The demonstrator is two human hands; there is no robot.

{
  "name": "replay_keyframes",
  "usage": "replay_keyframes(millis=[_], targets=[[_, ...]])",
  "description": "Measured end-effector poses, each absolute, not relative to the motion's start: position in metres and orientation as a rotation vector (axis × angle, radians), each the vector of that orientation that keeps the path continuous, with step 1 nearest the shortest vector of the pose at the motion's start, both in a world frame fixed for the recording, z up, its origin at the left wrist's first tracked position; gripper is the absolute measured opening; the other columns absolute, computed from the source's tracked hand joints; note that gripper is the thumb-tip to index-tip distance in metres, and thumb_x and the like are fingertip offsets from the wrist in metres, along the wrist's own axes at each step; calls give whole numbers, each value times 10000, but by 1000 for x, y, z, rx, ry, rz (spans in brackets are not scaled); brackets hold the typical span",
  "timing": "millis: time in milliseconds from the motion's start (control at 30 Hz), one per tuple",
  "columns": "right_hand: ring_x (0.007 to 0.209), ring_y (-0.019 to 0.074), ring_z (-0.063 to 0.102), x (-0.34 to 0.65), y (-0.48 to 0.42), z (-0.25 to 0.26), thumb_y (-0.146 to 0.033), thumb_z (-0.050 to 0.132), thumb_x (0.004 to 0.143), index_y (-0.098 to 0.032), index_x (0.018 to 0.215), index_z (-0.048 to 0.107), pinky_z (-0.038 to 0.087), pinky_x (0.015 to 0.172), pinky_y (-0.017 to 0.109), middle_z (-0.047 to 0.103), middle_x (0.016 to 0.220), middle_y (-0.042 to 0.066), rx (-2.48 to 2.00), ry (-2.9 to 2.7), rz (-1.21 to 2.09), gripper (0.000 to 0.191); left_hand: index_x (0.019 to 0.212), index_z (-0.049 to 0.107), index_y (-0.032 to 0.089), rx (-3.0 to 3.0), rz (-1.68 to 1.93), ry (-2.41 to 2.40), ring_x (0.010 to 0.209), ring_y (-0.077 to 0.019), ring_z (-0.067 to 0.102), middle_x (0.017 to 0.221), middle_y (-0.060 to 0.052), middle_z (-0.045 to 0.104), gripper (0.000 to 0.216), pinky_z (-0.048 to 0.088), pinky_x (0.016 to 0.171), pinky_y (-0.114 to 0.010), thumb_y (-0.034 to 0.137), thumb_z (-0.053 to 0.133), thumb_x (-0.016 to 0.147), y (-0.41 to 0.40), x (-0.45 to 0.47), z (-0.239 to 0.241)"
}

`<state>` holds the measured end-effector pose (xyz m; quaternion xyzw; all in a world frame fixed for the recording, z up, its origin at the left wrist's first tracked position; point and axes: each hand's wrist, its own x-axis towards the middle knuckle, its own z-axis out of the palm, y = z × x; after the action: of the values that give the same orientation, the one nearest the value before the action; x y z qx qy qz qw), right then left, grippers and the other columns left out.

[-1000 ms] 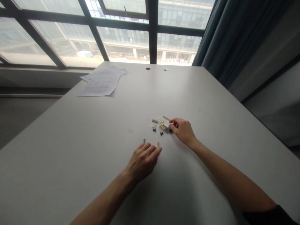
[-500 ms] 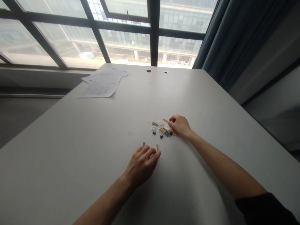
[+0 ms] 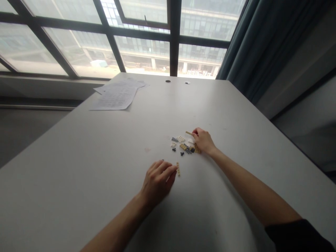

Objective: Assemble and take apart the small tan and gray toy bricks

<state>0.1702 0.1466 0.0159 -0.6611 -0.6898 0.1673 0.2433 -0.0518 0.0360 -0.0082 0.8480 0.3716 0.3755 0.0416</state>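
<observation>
One white table (image 3: 78, 150) is topped at far left by papers (image 3: 114, 99). Near, the left hand (image 3: 158, 179) is curled; at right, by the right hand (image 3: 204, 140), beside toy bricks (image 3: 183, 147), a tan strip (image 3: 188, 133) is pinched. Whether the pale strip (image 3: 179, 170) at the left fingertips is gripped cannot be told.

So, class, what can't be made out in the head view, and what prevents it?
In the head view:
Under the left hand: hidden by its back.
Tan plate: partly covered by the right hand.
Papers: writing too small and blurred to read.
Left forearm: cut off by the bottom edge.
</observation>
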Motion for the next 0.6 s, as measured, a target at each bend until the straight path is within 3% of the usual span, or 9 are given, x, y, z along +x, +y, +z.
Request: replay_keyframes(millis=[133, 233, 433, 600], targets=[[582, 123, 586, 165, 100, 24, -269, 445, 925, -174, 870, 571, 459, 576, 223, 617, 675, -7, -1656, -1844, 680, 167, 1071, 602, 195, 2523, 1334, 1177, 779, -175, 572, 872, -46, 661, 259, 477, 729, -311, 143, 642, 821, 37, -53, -9], [544, 105, 552, 152, 57, 23, -246, 515, 882, -177, 827, 569, 449, 534, 207, 585, 660, -22, -1333, -1724, 1114, 103, 1185, 558, 179, 2487, 1427, 1204, 811, -176, 591, 924, -63, 671, 391, 492, 749, -310, 165, 674, 812, 36, -53, -10], [583, 90, 508, 133, 21, 17, -203, 538, 883, -190, 820, 601, 421, 580, 199, 581, 676, -31, -1203, -1747, 1121, 89, 940, 643, 210, 2501, 1445, 1102, 729, -143, 572, 801, -11, 694, 161, 480, 715, -280, 114, 666, 813, 33, -54, -11], [563, 92, 510, 134, 25, 15, -214, 537, 882, -183, 827, 601, 432, 554, 203, 585, 677, -24, -1197, -1653, 1208, 90, 987, 646, 210, 2529, 1458, 1132, 749, -147, 575, 847, -21, 701, 223, 475, 717, -291, 114, 693, 791, 34, -55, -10]])
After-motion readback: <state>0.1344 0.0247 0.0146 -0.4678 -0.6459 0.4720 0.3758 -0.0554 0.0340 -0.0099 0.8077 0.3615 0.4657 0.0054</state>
